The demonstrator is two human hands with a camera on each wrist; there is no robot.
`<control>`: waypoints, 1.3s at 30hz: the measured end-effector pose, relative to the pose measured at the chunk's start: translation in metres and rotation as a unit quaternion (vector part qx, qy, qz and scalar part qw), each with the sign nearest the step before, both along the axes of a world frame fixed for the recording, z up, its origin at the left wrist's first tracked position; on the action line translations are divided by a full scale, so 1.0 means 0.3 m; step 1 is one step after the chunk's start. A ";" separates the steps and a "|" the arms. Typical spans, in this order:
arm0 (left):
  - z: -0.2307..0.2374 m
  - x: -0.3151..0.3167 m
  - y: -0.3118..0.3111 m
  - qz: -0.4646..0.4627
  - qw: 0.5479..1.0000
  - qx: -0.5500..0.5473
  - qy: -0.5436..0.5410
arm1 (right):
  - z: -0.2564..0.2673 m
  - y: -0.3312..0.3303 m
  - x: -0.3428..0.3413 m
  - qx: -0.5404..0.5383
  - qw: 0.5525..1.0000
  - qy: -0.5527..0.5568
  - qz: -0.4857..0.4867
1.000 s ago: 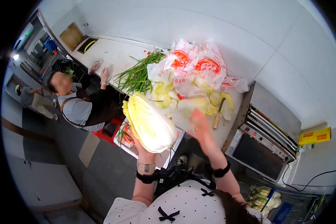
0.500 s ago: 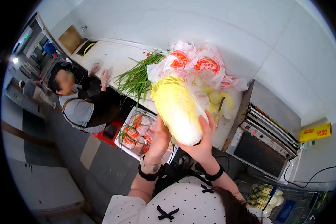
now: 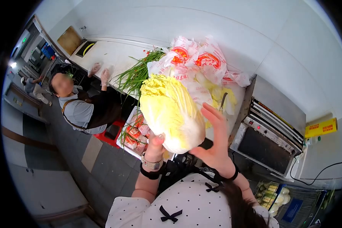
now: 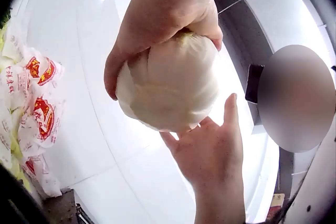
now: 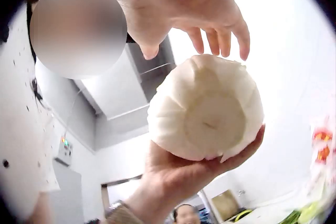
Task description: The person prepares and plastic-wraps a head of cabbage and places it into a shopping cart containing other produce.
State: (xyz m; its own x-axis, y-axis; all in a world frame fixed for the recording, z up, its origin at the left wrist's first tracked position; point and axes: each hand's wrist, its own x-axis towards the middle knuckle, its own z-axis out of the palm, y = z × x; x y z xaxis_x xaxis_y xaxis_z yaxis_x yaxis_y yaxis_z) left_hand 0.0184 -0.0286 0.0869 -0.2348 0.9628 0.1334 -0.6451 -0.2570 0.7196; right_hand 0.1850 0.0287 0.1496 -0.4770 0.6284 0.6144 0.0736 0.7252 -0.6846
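Note:
A large napa cabbage (image 3: 173, 114), yellow at its leafy top and white at its cut base, is held up over the front of the counter (image 3: 112, 55). My left hand (image 3: 154, 149) grips it from the left and below, thumb and fingers around its lower body, as the left wrist view shows with the hand (image 4: 168, 14) wrapped over it. On the other side, my right hand (image 3: 218, 148) has its fingers spread beside the cabbage. In the right wrist view this hand (image 5: 184, 8) reaches over the cabbage (image 5: 205, 108), fingertips close to its outer leaves.
Printed plastic bags (image 3: 201, 57), green stalks (image 3: 140, 74), loose cabbage leaves and a knife (image 3: 224, 99) lie on the counter. A white box (image 3: 135, 136) of packages stands left of my hands. A metal machine (image 3: 271, 133) borders the right. A gloved person (image 3: 81, 106) sits at left.
The cabbage rose in my left hand and swung right, both hands on it half a second ago. Now it has shifted slightly left, and my right fingers have spread off its side.

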 end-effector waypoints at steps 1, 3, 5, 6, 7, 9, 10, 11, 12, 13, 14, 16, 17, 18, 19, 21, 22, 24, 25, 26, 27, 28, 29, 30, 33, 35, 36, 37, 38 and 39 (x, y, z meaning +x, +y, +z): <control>-0.001 0.005 -0.003 0.004 1.000 0.002 0.009 | 0.025 -0.015 -0.020 0.001 1.000 0.005 -0.016; -0.003 0.015 -0.007 0.024 0.999 -0.004 0.034 | 0.015 -0.041 -0.040 0.022 0.997 -0.029 -0.068; -0.010 0.018 -0.015 0.049 0.997 -0.014 0.060 | 0.004 -0.052 -0.044 0.029 0.995 -0.036 -0.088; -0.014 0.018 -0.019 0.059 0.996 -0.017 0.069 | -0.003 -0.058 -0.042 0.025 0.996 -0.026 -0.084; -0.014 0.019 -0.026 0.066 0.995 -0.021 0.077 | -0.013 -0.069 -0.039 0.017 0.996 -0.017 -0.081; -0.013 0.021 -0.032 0.075 0.993 -0.024 0.086 | -0.032 -0.066 -0.023 0.013 0.997 -0.029 -0.068; -0.013 0.023 -0.036 0.074 0.994 -0.024 0.081 | -0.037 -0.063 -0.018 0.011 0.997 -0.035 -0.061; -0.014 0.024 -0.040 0.074 0.994 -0.024 0.075 | -0.033 -0.068 -0.017 0.011 0.998 -0.029 -0.059; -0.012 0.024 -0.041 0.074 0.995 -0.021 0.070 | -0.027 -0.077 -0.016 0.017 0.997 -0.030 -0.067; -0.014 0.024 -0.045 0.072 0.995 -0.019 0.070 | -0.021 -0.088 -0.016 0.023 0.996 -0.031 -0.076; -0.015 0.026 -0.048 0.071 0.995 -0.017 0.069 | -0.017 -0.096 -0.017 0.030 0.995 -0.031 -0.085; -0.011 0.029 -0.048 0.071 0.995 -0.013 0.075 | -0.041 -0.106 -0.022 0.059 0.992 -0.033 -0.110; -0.009 0.032 -0.052 0.074 0.994 -0.015 0.081 | -0.055 -0.109 -0.024 0.072 0.989 -0.035 -0.121; -0.008 0.035 -0.059 0.078 0.993 -0.018 0.087 | -0.062 -0.109 -0.025 0.068 0.990 -0.035 -0.122; -0.011 0.036 -0.067 0.088 0.991 -0.025 0.102 | -0.067 -0.108 -0.027 0.064 0.990 -0.034 -0.122; -0.017 0.034 -0.070 0.108 0.985 -0.033 0.133 | -0.055 -0.102 -0.019 0.019 0.995 -0.037 -0.093; -0.018 0.029 -0.068 0.088 0.990 -0.029 0.102 | -0.029 -0.094 0.001 -0.021 0.997 -0.041 -0.065; -0.022 0.013 -0.067 0.042 0.998 -0.020 0.041 | -0.007 -0.052 0.042 -0.031 0.998 -0.034 -0.031; -0.024 0.009 -0.068 0.015 0.999 -0.021 0.021 | 0.000 -0.012 0.060 -0.003 0.999 -0.023 -0.023; -0.026 0.007 -0.076 -0.012 1.000 -0.023 0.000 | 0.007 0.022 0.063 0.025 1.000 -0.012 -0.014; -0.029 0.005 -0.083 -0.038 0.999 -0.026 -0.020 | 0.042 0.043 0.053 0.043 0.999 -0.007 -0.007; -0.030 0.008 -0.089 -0.060 0.997 -0.033 -0.035 | 0.072 0.057 0.036 0.039 0.999 0.014 0.010; -0.025 0.015 -0.088 -0.068 0.996 -0.041 -0.040 | 0.101 0.069 0.014 0.035 0.998 0.035 0.025; -0.022 0.025 -0.086 -0.072 0.995 -0.049 -0.039 | 0.121 0.080 -0.004 0.033 0.997 0.057 0.039; 0.004 0.058 -0.085 -0.060 0.996 -0.067 -0.024 | 0.120 0.124 -0.008 0.084 0.995 0.019 0.060; 0.015 0.069 -0.085 -0.050 0.996 -0.077 -0.013 | 0.099 0.143 0.000 0.106 0.992 0.006 0.063; 0.017 0.072 -0.087 -0.048 0.995 -0.083 -0.010 | 0.087 0.146 0.006 0.101 0.993 0.014 0.056; 0.023 0.080 -0.090 -0.041 0.995 -0.089 -0.007 | 0.079 0.145 0.010 0.097 0.994 0.022 0.048; 0.017 0.077 -0.088 -0.048 0.995 -0.089 -0.006 | 0.085 0.138 0.010 0.086 0.995 0.022 0.043; 0.011 0.074 -0.087 -0.053 0.995 -0.087 -0.006 | 0.099 0.127 0.007 0.075 0.996 0.022 0.037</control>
State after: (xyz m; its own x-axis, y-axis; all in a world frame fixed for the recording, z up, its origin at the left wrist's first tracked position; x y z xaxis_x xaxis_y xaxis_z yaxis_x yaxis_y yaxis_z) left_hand 0.0408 -0.0548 0.0902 -0.1320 0.9905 -0.0391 -0.6712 -0.0602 0.7388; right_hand 0.1870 0.0668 0.1795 -0.4893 0.4916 0.7204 -0.0113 0.8224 -0.5688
